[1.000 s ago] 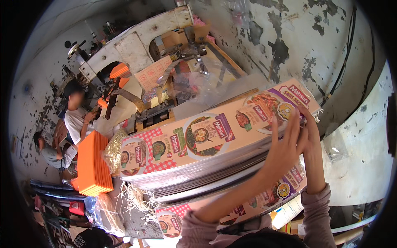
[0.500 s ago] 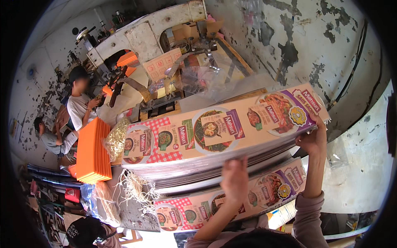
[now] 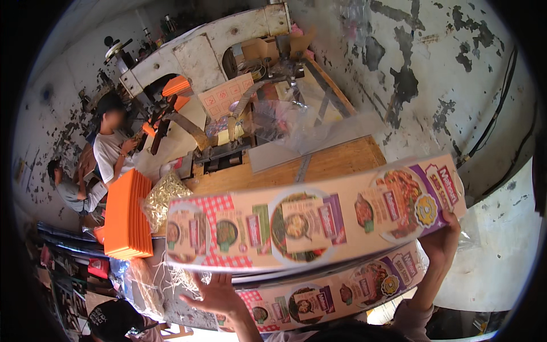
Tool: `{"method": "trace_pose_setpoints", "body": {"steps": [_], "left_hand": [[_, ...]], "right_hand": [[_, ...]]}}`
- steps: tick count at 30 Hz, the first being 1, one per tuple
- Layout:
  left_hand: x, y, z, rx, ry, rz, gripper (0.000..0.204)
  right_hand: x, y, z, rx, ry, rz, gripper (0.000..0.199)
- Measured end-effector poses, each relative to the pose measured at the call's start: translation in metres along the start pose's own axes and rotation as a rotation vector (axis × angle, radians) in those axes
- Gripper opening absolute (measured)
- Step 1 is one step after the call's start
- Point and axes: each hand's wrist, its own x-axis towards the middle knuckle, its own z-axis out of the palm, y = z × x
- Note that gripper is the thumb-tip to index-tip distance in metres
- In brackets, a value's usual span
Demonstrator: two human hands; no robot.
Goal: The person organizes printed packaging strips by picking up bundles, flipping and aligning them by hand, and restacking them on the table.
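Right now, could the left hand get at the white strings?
Probably yes: the left hand is spread open right beside the strings, with nothing evident between them, though the upper panel seems to cover some of them.

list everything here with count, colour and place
Upper printed piece: one, peach, centre
Lower printed piece: one, peach, at the front
Stack: one, orange, left
Bag: one, clear, gold-coloured contents, beside stack
Strings: one bunch, whitish, front left
Machine: one, worn white, back
Board: one, brown, beyond upper printed piece
Plastic sheeting: count unclear, clear, board's far edge
Co-workers: three, white top, grey top, dark cap, left
Left hand: one, open, at upper printed piece's near left edge
Right hand: one, mauve sleeve, gripping its right end
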Motion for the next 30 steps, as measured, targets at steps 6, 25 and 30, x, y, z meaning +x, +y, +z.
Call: {"method": "trace_pose_setpoints", "body": {"steps": [6, 25, 30], "left_hand": [[-0.005, 0.021, -0.012, -0.035, -0.016, 0.082, 0.08], [0.062, 0.1, 0.016, 0.768, -0.344, -0.428, 0.046], [0.063, 0.106, 0.013, 0.742, -0.318, -0.498, 0.048]], "right_hand": [[-0.016, -0.009, -0.003, -0.038, 0.056, -0.066, 0.045], [-0.021, -0.04, -0.012, 0.11, 0.253, -0.179, 0.081], [0.011, -0.073, -0.043, -0.146, 0.118, -0.051, 0.084]]}}
